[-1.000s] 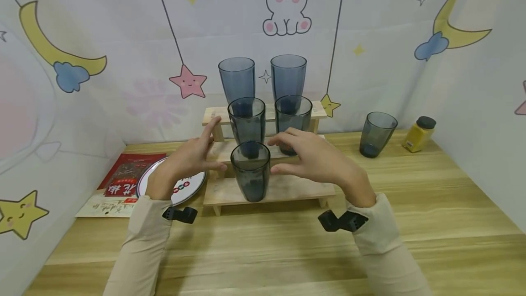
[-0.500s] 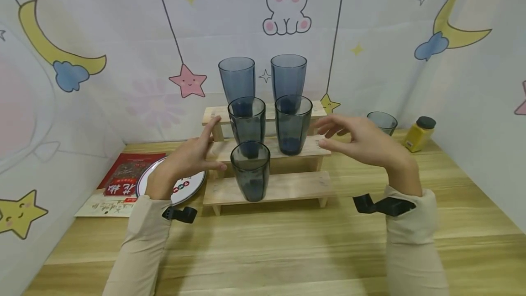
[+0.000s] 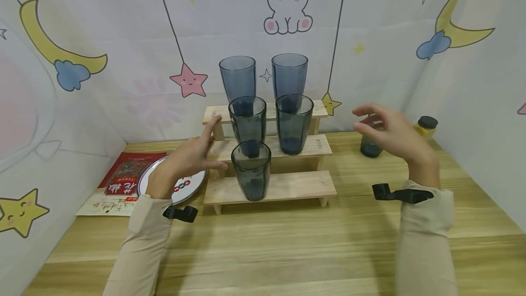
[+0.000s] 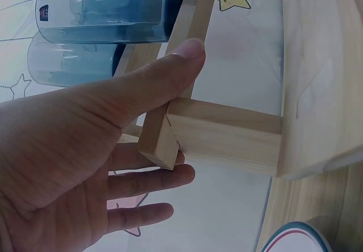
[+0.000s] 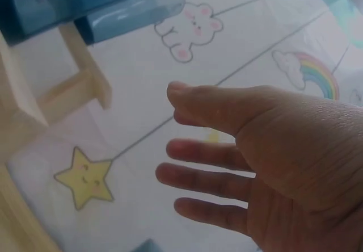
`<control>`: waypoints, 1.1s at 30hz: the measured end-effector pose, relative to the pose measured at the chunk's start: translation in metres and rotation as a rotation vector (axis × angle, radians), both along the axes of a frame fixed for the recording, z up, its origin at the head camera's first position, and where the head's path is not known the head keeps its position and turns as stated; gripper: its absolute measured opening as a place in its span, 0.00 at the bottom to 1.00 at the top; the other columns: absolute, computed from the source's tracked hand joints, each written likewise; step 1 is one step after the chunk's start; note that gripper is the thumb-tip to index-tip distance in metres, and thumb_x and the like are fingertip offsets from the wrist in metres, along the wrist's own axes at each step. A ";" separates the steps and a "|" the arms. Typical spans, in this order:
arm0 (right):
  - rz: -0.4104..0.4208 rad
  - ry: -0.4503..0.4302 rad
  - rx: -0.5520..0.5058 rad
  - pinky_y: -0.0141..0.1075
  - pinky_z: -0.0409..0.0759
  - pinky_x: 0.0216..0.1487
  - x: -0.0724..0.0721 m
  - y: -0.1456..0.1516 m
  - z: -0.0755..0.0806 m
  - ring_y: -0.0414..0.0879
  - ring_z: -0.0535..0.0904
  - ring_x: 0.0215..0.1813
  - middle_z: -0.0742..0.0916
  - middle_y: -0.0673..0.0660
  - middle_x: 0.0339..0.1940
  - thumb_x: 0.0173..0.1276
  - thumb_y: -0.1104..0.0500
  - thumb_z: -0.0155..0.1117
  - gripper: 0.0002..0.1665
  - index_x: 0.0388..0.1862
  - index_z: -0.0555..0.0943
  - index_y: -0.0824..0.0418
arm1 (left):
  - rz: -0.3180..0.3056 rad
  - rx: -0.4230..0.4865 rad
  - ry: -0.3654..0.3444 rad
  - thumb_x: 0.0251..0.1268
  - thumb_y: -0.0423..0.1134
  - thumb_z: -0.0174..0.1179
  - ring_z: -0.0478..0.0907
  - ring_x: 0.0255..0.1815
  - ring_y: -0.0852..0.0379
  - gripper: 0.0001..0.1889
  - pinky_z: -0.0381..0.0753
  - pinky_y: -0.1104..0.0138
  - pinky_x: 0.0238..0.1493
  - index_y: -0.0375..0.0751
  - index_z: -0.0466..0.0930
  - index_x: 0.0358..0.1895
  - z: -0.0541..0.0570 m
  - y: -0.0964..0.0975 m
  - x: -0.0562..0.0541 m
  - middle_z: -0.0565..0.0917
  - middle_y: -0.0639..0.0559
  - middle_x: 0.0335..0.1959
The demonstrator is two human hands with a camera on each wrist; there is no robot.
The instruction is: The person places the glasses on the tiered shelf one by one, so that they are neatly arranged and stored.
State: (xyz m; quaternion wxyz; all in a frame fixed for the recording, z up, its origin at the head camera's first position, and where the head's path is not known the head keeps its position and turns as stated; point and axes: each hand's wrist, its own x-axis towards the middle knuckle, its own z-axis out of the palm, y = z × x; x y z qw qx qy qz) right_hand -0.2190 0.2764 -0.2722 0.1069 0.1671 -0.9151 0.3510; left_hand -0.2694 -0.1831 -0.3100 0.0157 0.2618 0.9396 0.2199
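Observation:
A three-tier wooden display stand [image 3: 304, 184] bears several blue-grey glass tumblers. A single tumbler [image 3: 251, 172] stands on the lowest step; two more are on the middle step, including the right one [image 3: 294, 127], and two on top. My left hand [image 3: 186, 159] holds the stand's left end: in the left wrist view the thumb [image 4: 187, 50] lies on a board's edge, the other fingers behind it. My right hand [image 3: 394, 134] is in the air right of the stand, fingers loosely bent and holding nothing. It partly hides another tumbler [image 3: 370, 147] on the table.
A yellow jar with a black lid [image 3: 427, 123] stands at the back right, partly behind the right hand. Left of the stand lie a white plate [image 3: 193, 186] and a red packet [image 3: 127, 172]. A printed cloth wall [image 3: 135, 58] closes off the back and sides.
My right hand has left the right tumbler on the middle step and moved rightward, over the separate tumbler. My left hand stays at the stand's left end.

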 end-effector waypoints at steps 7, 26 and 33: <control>-0.066 -0.028 0.049 0.60 0.74 0.57 -0.011 0.017 -0.015 0.65 0.76 0.61 0.77 0.67 0.64 0.77 0.50 0.59 0.26 0.65 0.74 0.66 | -0.002 0.015 -0.012 0.56 0.49 0.75 0.78 0.57 0.31 0.64 0.77 0.46 0.47 0.55 0.28 0.81 0.002 -0.002 0.001 0.72 0.24 0.64; -0.397 0.007 -0.044 0.71 0.48 0.68 -0.033 0.043 -0.069 0.75 0.35 0.78 0.37 0.72 0.80 0.75 0.50 0.59 0.41 0.78 0.57 0.68 | 0.000 0.008 -0.017 0.57 0.49 0.75 0.76 0.60 0.30 0.63 0.75 0.43 0.52 0.56 0.29 0.81 0.003 0.001 0.002 0.73 0.25 0.64; -0.399 -0.024 -0.041 0.73 0.50 0.66 -0.039 0.043 -0.081 0.76 0.37 0.77 0.39 0.73 0.80 0.76 0.48 0.58 0.37 0.74 0.64 0.69 | 0.002 0.008 -0.020 0.57 0.49 0.75 0.75 0.61 0.29 0.63 0.75 0.42 0.54 0.57 0.29 0.81 0.001 0.000 0.001 0.72 0.25 0.65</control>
